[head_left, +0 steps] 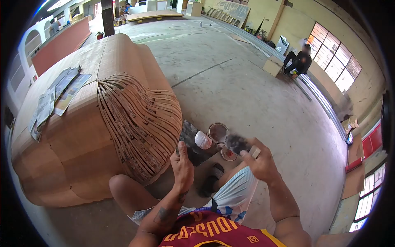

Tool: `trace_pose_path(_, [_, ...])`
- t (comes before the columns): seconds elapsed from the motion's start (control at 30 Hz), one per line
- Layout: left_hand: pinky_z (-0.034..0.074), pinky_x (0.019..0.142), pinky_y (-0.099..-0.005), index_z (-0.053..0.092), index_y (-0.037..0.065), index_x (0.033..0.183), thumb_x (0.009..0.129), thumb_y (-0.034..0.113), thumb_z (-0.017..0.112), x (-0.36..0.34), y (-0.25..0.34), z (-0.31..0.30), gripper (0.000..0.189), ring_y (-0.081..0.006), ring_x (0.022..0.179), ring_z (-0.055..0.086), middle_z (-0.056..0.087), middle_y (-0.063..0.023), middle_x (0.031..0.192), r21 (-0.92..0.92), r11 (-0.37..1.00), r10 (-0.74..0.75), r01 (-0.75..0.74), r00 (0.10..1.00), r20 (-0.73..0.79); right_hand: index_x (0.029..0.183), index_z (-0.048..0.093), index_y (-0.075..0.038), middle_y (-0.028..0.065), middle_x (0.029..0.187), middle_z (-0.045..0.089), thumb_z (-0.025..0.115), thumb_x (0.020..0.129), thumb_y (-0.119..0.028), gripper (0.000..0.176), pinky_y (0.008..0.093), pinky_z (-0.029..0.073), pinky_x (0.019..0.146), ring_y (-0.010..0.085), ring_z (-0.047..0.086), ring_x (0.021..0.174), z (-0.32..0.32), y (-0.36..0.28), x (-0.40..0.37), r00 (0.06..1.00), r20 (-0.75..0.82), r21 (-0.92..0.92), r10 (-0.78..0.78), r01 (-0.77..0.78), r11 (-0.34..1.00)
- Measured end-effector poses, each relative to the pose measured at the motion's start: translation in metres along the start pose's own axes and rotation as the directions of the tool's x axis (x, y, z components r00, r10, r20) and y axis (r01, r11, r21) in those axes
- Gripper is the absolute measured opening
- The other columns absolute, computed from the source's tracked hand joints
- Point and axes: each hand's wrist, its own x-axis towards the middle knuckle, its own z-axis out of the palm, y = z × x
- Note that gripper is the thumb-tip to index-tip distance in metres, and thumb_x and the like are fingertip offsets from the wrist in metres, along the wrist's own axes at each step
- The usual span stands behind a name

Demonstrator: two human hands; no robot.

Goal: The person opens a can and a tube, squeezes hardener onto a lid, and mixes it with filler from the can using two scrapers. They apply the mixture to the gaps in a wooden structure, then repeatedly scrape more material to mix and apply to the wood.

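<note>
Left hand (pixel 182 169) beside slatted wooden form (pixel 142 123): thumb raised, finger grip unclear. Right hand (pixel 261 162), right of form: fingers closed on dark blurred object (pixel 238 144).

The large curved form (pixel 61 158) looks like smooth, matt wood; its fanned strips (pixel 138 119) look rough and darkly blotched. The sheets of newspaper (pixel 53 96) on it are matt printed paper. The floor (pixel 205 82) looks like scuffed concrete, mostly matt.
</note>
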Motion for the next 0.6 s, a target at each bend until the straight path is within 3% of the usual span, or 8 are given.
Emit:
trace_pose_path(0.03, [0.036,0.063,-0.0261,0.055,0.005,0.085,0.111,0.035,0.045,0.001,-0.004,0.002,0.041,-0.0056,0.072,0.038,0.047,0.0063,0.08,0.068,0.996,0.054,-0.053,0.999,-0.007,0.122,0.063,-0.001,0.0144,0.112,0.067,0.067,0.084,-0.006,0.039,0.0398,0.056,0.081,0.0289,0.068,0.087,-0.001,-0.015,0.007,0.967,0.036,-0.204,-0.254,0.256,0.945])
trace_pose_path(0.07, [0.031,0.06,-0.0264,0.052,0.006,0.082,0.112,0.035,0.045,0.0,-0.007,0.005,0.043,-0.0056,0.07,0.033,0.042,0.0072,0.078,0.137,0.985,0.105,-0.102,0.994,-0.011,0.122,0.063,-0.003,0.0148,0.11,0.067,0.068,0.083,-0.006,0.04,0.041,0.057,0.08,0.0303,0.068,0.088,0.002,-0.023,0.01,0.871,0.123,-0.38,-0.476,0.485,0.788])
trace_pose_path(0.17, [0.029,0.058,-0.0279,0.048,0.006,0.078,0.111,0.037,0.044,-0.009,0.002,0.018,0.046,-0.0063,0.069,0.03,0.037,0.0072,0.074,0.169,0.983,0.086,-0.077,0.995,-0.049,0.122,0.064,-0.005,0.0144,0.103,0.065,0.069,0.081,-0.006,0.041,0.0421,0.057,0.08,0.0323,0.067,0.092,0.019,-0.04,0.014,0.888,0.238,-0.569,-0.394,0.456,0.684])
trace_pose_path(0.27, [0.03,0.057,-0.0286,0.048,0.004,0.077,0.111,0.038,0.045,-0.01,-0.009,0.016,0.049,-0.007,0.067,0.032,0.037,0.0068,0.071,0.181,0.983,0.044,-0.034,0.998,-0.051,0.123,0.063,-0.004,0.0129,0.101,0.064,0.069,0.082,-0.009,0.042,0.0405,0.057,0.078,0.0295,0.067,0.093,0.045,-0.017,0.017,0.84,0.426,-0.537,-0.336,0.534,0.653])
trace_pose_path(0.3, [0.03,0.056,-0.0288,0.048,0.004,0.077,0.111,0.038,0.045,-0.009,-0.011,0.012,0.049,-0.0072,0.067,0.032,0.038,0.0065,0.071,0.214,0.976,0.05,-0.038,0.997,-0.053,0.126,0.061,-0.003,0.0132,0.104,0.064,0.068,0.084,-0.011,0.043,0.0392,0.057,0.078,0.0294,0.068,0.094,0.035,-0.022,0.026,0.804,0.457,-0.436,-0.381,0.575,0.692])
trace_pose_path(0.4, [0.03,0.055,-0.0297,0.048,0.002,0.077,0.111,0.038,0.045,-0.012,-0.008,0.003,0.05,-0.0078,0.066,0.033,0.038,0.0058,0.07,0.286,0.957,0.053,-0.036,0.997,-0.05,0.129,0.059,-0.002,0.0146,0.105,0.064,0.066,0.086,-0.012,0.045,0.0395,0.057,0.079,0.0301,0.068,0.095,0.033,-0.038,0.032,0.864,0.373,-0.538,-0.339,0.499,0.679])
trace_pose_path(0.5, [0.031,0.055,-0.0301,0.05,0.0,0.078,0.111,0.037,0.045,-0.014,0.008,0.007,0.05,-0.008,0.066,0.034,0.039,0.0053,0.069,0.293,0.955,0.061,-0.05,0.998,-0.03,0.129,0.059,-0.003,0.0143,0.105,0.063,0.065,0.086,-0.009,0.045,0.039,0.057,0.078,0.0304,0.068,0.093,0.049,-0.026,0.028,0.814,0.508,-0.532,-0.281,0.553,0.641])
trace_pose_path(0.6, [0.033,0.056,-0.0294,0.054,-0.001,0.08,0.111,0.037,0.046,-0.012,0.007,-0.003,0.049,-0.008,0.067,0.035,0.041,0.0049,0.07,0.319,0.946,0.065,-0.054,0.998,-0.023,0.131,0.058,-0.004,0.0154,0.109,0.063,0.064,0.086,-0.008,0.046,0.0383,0.057,0.078,0.0304,0.067,0.092,0.041,-0.043,0.035,0.849,0.429,-0.539,-0.308,0.514,0.667])
